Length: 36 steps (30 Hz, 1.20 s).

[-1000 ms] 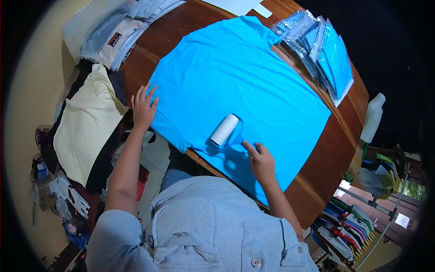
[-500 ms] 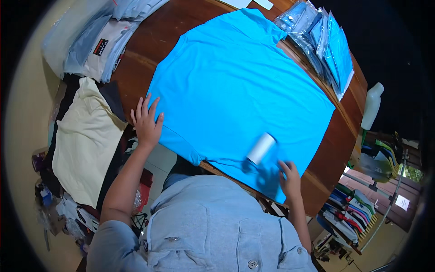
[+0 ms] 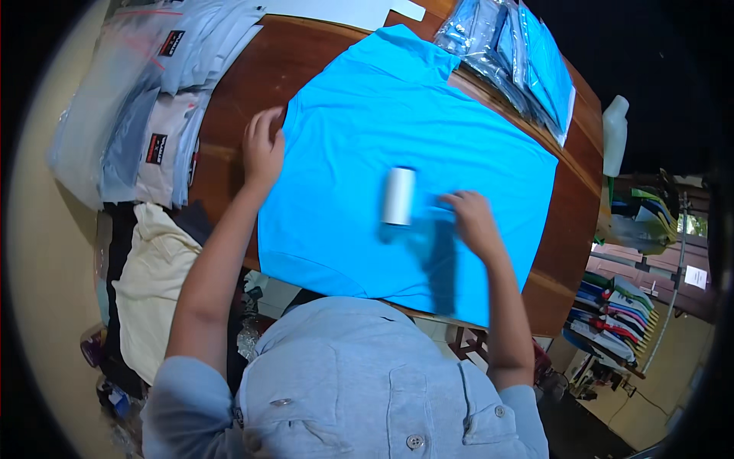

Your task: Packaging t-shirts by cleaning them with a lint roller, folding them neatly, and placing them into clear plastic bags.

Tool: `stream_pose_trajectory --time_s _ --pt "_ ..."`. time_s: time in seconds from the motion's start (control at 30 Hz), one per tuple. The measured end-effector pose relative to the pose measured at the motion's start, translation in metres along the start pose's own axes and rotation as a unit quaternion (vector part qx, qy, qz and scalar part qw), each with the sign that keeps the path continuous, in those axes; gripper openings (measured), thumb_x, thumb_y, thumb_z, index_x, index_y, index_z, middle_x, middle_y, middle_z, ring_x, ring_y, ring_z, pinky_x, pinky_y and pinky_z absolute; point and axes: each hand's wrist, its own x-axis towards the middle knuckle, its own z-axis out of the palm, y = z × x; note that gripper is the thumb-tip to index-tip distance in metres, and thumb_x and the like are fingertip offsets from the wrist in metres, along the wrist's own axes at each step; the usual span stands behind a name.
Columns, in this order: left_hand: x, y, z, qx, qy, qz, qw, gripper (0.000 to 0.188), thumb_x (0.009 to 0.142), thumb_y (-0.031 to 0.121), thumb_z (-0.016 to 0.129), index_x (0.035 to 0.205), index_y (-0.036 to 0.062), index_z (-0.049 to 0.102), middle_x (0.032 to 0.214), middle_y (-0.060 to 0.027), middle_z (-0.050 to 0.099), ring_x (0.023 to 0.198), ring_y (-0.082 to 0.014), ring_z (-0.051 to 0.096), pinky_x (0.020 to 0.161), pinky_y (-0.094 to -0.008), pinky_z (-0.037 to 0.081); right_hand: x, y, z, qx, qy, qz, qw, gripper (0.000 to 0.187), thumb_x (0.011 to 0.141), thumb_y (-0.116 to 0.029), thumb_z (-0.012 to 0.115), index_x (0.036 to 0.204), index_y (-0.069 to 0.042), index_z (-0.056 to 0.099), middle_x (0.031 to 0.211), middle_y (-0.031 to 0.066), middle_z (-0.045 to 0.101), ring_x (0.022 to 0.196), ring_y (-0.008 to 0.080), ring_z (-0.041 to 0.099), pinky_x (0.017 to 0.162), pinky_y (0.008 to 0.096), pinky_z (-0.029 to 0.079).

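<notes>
A bright blue shirt (image 3: pixel 344 222) lies spread on the wooden table in front of me, its collar end away from me. My left hand (image 3: pixel 264 149) rests at the shirt's left edge, fingers loosely bent and a little apart, gripping nothing that I can see. In my right hand (image 3: pixel 474 218), closed over the right half of the cloth, is a lint roller. Its white cylinder (image 3: pixel 399 196) is over the middle of the shirt, blurred by motion. The handle is mostly hidden, and whether the cylinder touches the cloth is hard to tell.
Stacks of bagged garments (image 3: pixel 157 130) stand at the table's far left, more bagged blue ones (image 3: pixel 508 61) at the far right. A cream cloth (image 3: pixel 157 283) hangs low on the left. Beyond the brown table's (image 3: pixel 569 229) right edge are clothes on hangers (image 3: pixel 612 314).
My left hand has slid farther up the shirt's left edge, its fingers less spread. My right hand and the lint roller have moved away from me and leftward, toward the shirt's middle.
</notes>
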Motion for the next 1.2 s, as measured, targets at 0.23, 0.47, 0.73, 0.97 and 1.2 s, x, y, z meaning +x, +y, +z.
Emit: stream_pose_trajectory --time_s 0.23,0.47,0.73,0.97,1.2 --pt "0.132 -0.026 0.068 0.133 -0.17 0.161 0.963 0.038 0.098 0.027 0.055 0.135 0.0194 0.058 0.145 -0.0062 0.049 0.14 -0.0295 0.038 0.116 -0.0537 0.025 -0.194 0.118 -0.066 -0.198 0.006 0.348 0.916 0.033 0.082 0.001 0.061 0.114 -0.009 0.062 0.108 0.0104 0.063 0.104 0.0324 0.057 0.086 0.046 0.043" --pt "0.143 -0.032 0.083 0.148 -0.217 0.131 0.956 0.041 0.097 0.029 0.057 0.138 0.026 0.057 0.149 -0.0021 0.045 0.145 -0.026 0.032 0.121 -0.0517 0.016 -0.009 0.076 -0.016 -0.153 0.122 0.157 0.968 0.04 0.077 0.001 0.054 0.112 -0.01 0.068 0.095 0.0113 0.063 0.097 0.0325 0.059 0.085 0.0455 0.042" --pt "0.148 -0.03 0.08 0.126 -0.228 0.109 0.959 0.044 0.097 0.018 0.052 0.14 0.0216 0.055 0.15 -0.0049 0.045 0.143 -0.0272 0.034 0.121 -0.0503 0.018 0.212 -0.031 0.045 -0.056 0.207 0.034 0.976 0.032 0.085 -0.007 0.054 0.111 -0.019 0.068 0.098 0.0067 0.061 0.097 0.0286 0.058 0.087 0.0486 0.041" --pt "0.146 -0.035 0.084 0.131 -0.222 0.102 0.961 0.044 0.097 0.019 0.051 0.141 0.0213 0.054 0.149 -0.0047 0.045 0.144 -0.0259 0.034 0.121 -0.0491 0.019 0.037 0.162 -0.031 -0.169 0.221 0.276 0.92 0.036 0.079 -0.002 0.055 0.11 -0.01 0.07 0.102 0.0108 0.068 0.1 0.0311 0.062 0.077 0.0474 0.048" --pt "0.145 -0.034 0.085 0.142 -0.212 0.11 0.961 0.043 0.098 0.022 0.051 0.141 0.0212 0.053 0.149 -0.0048 0.045 0.142 -0.027 0.035 0.119 -0.0458 0.025 -0.114 0.162 -0.033 -0.074 0.121 0.535 0.833 0.054 0.095 -0.014 0.054 0.147 -0.013 0.039 0.133 0.0199 0.056 0.115 0.0393 0.058 0.094 0.0478 0.047"
